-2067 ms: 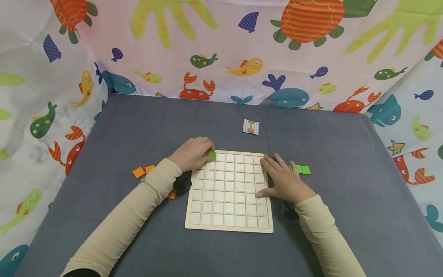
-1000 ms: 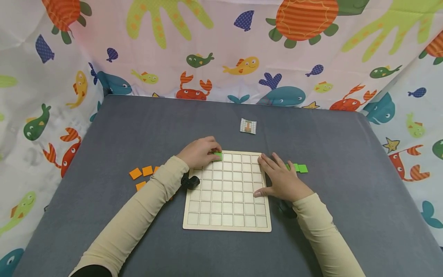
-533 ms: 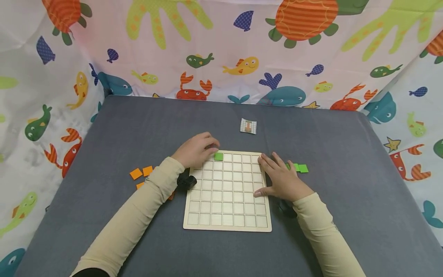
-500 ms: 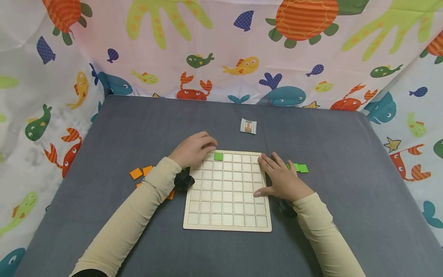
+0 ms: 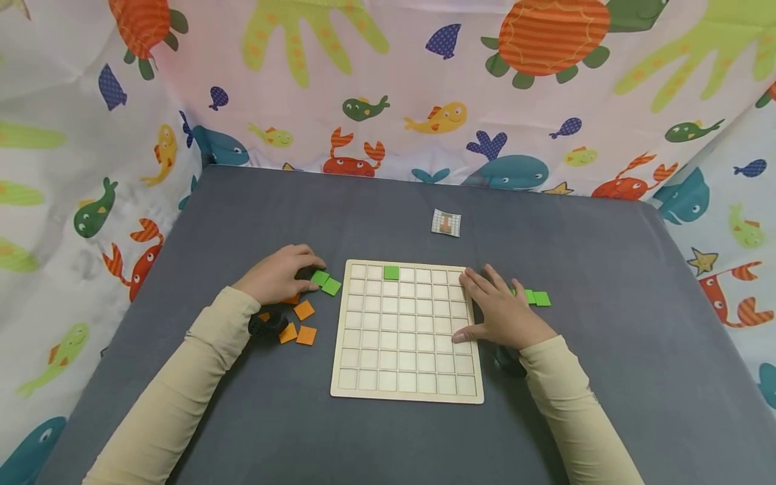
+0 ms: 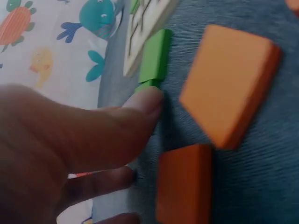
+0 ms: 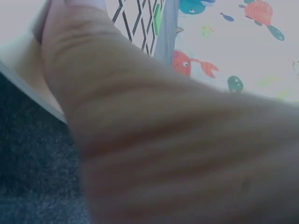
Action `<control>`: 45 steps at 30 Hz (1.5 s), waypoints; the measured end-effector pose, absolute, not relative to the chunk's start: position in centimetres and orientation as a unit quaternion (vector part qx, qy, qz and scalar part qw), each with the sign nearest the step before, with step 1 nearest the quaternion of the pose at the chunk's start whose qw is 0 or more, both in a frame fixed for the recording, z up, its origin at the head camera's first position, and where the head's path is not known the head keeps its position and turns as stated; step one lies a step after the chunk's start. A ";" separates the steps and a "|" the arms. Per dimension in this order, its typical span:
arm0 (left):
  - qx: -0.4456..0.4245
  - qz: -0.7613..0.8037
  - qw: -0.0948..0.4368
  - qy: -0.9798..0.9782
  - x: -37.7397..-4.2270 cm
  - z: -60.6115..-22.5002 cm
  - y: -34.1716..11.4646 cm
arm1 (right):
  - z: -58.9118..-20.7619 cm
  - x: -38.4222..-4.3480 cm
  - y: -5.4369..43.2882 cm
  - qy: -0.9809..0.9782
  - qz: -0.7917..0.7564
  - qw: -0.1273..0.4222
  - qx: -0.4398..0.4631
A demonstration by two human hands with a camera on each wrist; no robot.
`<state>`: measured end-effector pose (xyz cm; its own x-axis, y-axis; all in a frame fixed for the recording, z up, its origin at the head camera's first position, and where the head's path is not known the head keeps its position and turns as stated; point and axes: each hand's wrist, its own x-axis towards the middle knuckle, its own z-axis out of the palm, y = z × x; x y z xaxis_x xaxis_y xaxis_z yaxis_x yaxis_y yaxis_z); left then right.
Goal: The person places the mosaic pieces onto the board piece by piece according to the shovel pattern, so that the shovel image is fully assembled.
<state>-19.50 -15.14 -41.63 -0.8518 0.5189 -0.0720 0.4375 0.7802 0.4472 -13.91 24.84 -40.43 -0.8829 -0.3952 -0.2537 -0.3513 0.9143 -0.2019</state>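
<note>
My left hand (image 5: 281, 273) is at the left of a wooden grid board (image 5: 407, 400), its thumb and fingers parted around the nearer of two green square tiles (image 5: 331, 287). The left wrist view shows the thumb (image 6: 145, 100) overlapping that tile's end, with the other green tile (image 6: 155, 56) beyond it. One green tile (image 5: 391, 273) sits in the board's far row, third cell from the left. My right hand (image 5: 506, 310) lies with spread fingers on the board's right edge; in the right wrist view its thumb (image 7: 79, 28) rests over the rim.
Several orange square tiles (image 5: 306, 335) lie beside and under my left wrist. More green tiles (image 5: 541, 298) lie in a row right of my right hand, partly hidden by it. A small printed grid card (image 5: 446, 223) lies beyond the board on the grey tabletop (image 5: 545, 236).
My left hand lets go of the green tile in the board's far row, then moves left off the board to the loose green tiles. My right hand stays on the board's edge.
</note>
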 end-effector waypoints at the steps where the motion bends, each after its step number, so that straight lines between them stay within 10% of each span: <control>1: 0.263 0.211 0.095 0.937 -19.4 -41.8 -15.0 | -40.5 -13.9 24.9 0.967 -0.077 0.147 -0.192; 45: 0.375 0.220 0.037 0.900 -22.0 -41.6 -2.0 | -40.5 -13.5 25.3 0.967 -0.093 0.137 -0.192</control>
